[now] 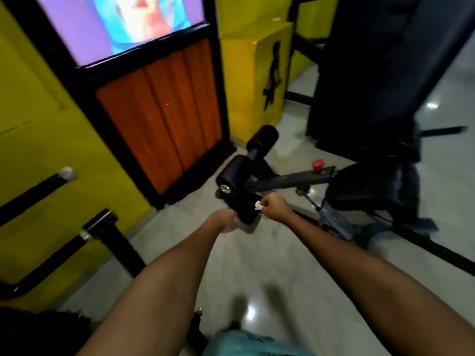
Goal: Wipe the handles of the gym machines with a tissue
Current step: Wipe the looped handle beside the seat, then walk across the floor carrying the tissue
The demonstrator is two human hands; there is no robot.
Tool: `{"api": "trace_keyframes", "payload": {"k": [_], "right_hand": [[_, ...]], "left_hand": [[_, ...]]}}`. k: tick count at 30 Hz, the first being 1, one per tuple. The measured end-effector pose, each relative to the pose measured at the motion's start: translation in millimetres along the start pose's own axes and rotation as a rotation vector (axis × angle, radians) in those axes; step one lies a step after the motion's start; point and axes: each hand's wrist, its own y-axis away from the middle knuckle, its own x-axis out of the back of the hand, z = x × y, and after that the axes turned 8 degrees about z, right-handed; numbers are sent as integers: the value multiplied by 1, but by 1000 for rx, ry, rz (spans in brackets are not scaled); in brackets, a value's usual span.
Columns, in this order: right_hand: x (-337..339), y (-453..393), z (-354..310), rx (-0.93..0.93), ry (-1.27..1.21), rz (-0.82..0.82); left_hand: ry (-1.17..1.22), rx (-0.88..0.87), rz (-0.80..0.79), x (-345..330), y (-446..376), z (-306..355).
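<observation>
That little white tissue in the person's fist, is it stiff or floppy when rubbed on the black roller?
Probably floppy: the tissue shows only as a crumpled scrap poking from the right hand. Likely very light, since the fist nearly hides it. It may tear against the roller.

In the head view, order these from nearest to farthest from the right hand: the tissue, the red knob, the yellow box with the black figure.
1. tissue, pinched in the right hand
2. red knob, up and right on the bench frame
3. yellow box, far behind, by the wall
</observation>
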Motion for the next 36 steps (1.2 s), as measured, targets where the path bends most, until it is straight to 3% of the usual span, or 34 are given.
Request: {"api": "trace_keyframes", "payload": {"k": [11, 20, 25, 29, 36], "right_hand": [[64, 81, 118, -478, -28, 224], [86, 218, 205, -800, -84, 399], [109, 294, 249, -869, -72, 499], [134, 352, 298, -977, -28, 474], [173, 399, 383, -969, -36, 554]], "left_hand": [[-226, -523, -184, -34, -70, 126], [-378, -933, -319, -104, -35, 251], [-407, -1086, -350, -140, 1, 328], [-416, -1164, -343, -167, 41, 401], [-467, -1152, -293, -199, 76, 505]]}}
